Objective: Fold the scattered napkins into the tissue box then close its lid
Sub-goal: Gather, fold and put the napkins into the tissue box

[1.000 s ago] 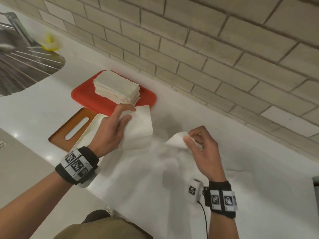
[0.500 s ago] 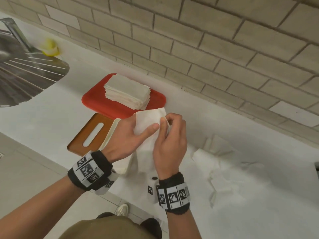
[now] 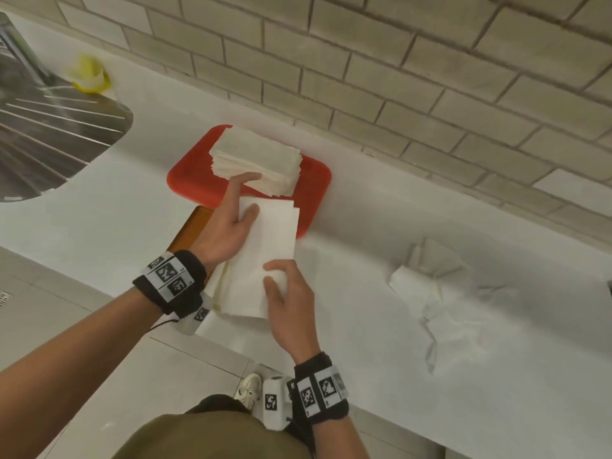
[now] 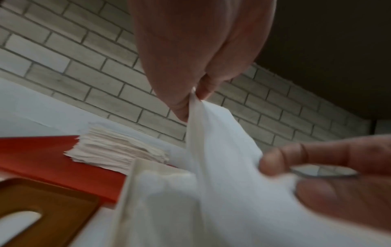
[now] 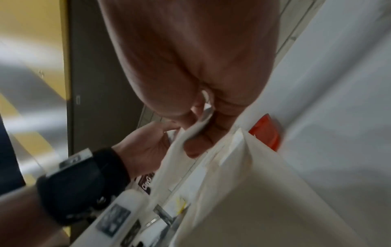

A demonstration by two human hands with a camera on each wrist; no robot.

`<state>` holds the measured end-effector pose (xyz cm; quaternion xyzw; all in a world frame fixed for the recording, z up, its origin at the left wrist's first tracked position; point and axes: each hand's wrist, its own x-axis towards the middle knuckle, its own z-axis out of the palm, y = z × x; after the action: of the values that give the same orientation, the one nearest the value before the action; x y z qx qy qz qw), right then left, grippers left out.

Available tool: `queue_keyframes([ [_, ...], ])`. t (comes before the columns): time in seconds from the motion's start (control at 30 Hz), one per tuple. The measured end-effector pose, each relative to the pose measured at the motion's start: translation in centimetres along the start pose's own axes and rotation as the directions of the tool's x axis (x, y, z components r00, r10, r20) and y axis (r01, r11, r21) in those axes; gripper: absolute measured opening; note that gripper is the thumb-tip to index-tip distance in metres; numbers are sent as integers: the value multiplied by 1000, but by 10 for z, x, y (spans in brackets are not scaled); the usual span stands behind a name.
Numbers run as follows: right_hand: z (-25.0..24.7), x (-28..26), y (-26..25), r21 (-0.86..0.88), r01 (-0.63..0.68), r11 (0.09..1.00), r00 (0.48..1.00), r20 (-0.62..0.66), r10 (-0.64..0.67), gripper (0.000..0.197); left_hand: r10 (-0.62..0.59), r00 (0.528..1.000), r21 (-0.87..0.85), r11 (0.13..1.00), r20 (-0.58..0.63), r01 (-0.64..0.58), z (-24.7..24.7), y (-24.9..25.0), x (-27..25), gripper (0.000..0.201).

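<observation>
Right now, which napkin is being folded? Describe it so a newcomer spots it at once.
Find the red tray against the brick wall. Just in front of it, both hands hold one flat white napkin above the counter. Unlike the tray's neat stack and the crumpled pile, it alone is held.

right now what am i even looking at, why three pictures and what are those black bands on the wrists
No machine here: a person folds napkins, wearing a camera on the head and one on each wrist band. The wide picture is from the head; the two blurry close ones look along each hand. The left hand and right hand both pinch one folded napkin above the open tissue box. On the white counter lie a red tray carrying a napkin stack, the box's wooden lid, and crumpled napkins to the right.
</observation>
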<state>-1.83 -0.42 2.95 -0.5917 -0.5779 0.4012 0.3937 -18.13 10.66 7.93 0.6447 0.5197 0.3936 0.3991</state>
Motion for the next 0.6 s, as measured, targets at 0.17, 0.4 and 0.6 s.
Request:
queue_keyframes([
  [0.17, 32, 16, 12, -204, -199, 958, 970, 96, 222, 26, 3, 997, 162, 987, -77, 10, -13, -26, 9, 46],
  [0.4, 44, 23, -11, -253, -230, 940, 964, 73, 256, 46, -44, 908, 587, 775, 417, -232, 1, -39, 5, 24],
  [0.6, -13, 2, -12, -327, -134, 936, 990, 1, 142, 20, -392, 708, 781, 505, 588, -368, 21, -49, -8, 112],
])
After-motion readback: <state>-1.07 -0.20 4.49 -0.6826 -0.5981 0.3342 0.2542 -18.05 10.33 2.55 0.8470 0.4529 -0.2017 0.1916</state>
